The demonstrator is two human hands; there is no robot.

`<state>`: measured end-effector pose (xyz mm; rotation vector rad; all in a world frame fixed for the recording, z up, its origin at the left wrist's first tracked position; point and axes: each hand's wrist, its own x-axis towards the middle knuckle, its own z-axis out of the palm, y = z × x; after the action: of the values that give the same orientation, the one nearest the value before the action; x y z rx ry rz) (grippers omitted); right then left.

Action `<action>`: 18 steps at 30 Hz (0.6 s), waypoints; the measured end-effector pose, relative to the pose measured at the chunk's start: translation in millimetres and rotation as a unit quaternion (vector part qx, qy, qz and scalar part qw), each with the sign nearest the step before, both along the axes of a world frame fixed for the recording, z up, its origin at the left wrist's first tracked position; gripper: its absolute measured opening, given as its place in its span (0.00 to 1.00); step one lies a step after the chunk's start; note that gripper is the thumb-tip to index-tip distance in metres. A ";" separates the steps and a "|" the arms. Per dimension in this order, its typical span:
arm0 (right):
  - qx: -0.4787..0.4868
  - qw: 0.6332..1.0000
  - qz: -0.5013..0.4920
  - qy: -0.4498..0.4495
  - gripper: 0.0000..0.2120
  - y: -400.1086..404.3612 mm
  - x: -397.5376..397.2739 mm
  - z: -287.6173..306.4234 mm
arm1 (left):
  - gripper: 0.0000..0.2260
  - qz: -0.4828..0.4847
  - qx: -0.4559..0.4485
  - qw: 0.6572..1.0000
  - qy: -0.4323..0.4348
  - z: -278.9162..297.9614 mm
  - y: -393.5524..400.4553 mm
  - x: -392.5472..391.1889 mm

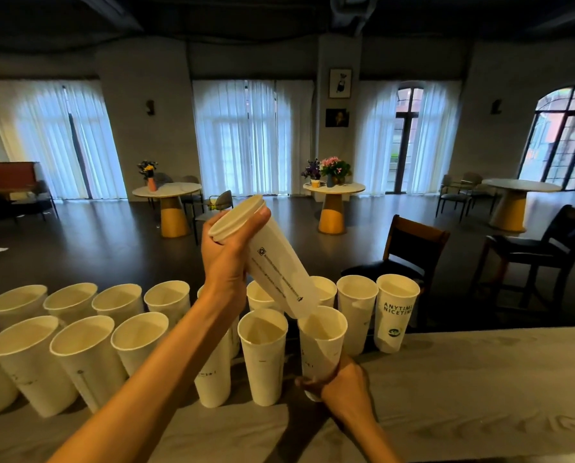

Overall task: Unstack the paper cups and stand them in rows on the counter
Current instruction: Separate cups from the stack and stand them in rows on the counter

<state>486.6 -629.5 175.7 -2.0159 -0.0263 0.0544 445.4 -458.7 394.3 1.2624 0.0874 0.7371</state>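
Your left hand (227, 259) grips the tilted stack (272, 259) at centre frame, its base inside the cup (321, 345) your right hand (346, 389) holds on the counter (463, 379).

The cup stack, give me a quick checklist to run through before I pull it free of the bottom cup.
1. Left hand grips the cup stack near its rims: ok.
2. Right hand holds the bottom cup at its base: ok.
3. Stack's lower end sits inside the bottom cup's mouth, not yet free: ok.
4. Bare counter to the right of the front row: ok.
5. Standing cups upright: ok.
6. Only one cup coming off: cannot tell.
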 end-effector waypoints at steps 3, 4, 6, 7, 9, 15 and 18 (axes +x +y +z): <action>0.020 0.999 0.022 0.016 0.42 2.8 5.1 4.4 | 0.42 -0.011 0.008 1.000 -0.005 2.0 -6.4 -0.8; 0.023 0.999 0.030 0.027 0.43 1.7 6.1 4.5 | 0.40 -0.019 0.011 1.000 -0.005 1.6 -10.2 -0.1; 0.011 0.998 0.045 0.051 0.46 -2.6 4.3 6.0 | 0.36 -0.035 0.021 0.999 -0.002 -0.7 -18.3 3.9; 0.001 0.997 0.046 0.062 0.47 -8.5 5.0 4.9 | 0.36 -0.039 0.030 0.999 -0.002 -1.2 -23.4 6.0; -0.014 0.996 0.048 0.078 0.45 -28.3 9.5 2.2 | 0.37 -0.051 0.050 0.997 -0.002 -0.9 -35.4 12.5; -0.083 0.993 0.085 -0.001 0.44 -109.0 6.2 67.5 | 0.35 -0.130 0.064 0.989 0.006 -3.6 -88.0 33.7; -0.057 0.992 0.087 -0.078 0.47 -136.1 -3.7 105.5 | 0.34 -0.172 0.125 0.977 0.015 -9.0 -112.4 40.3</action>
<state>482.9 -765.6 281.2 -2.1236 -0.3044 0.0076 485.6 -571.1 385.3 1.4816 -0.2024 0.4362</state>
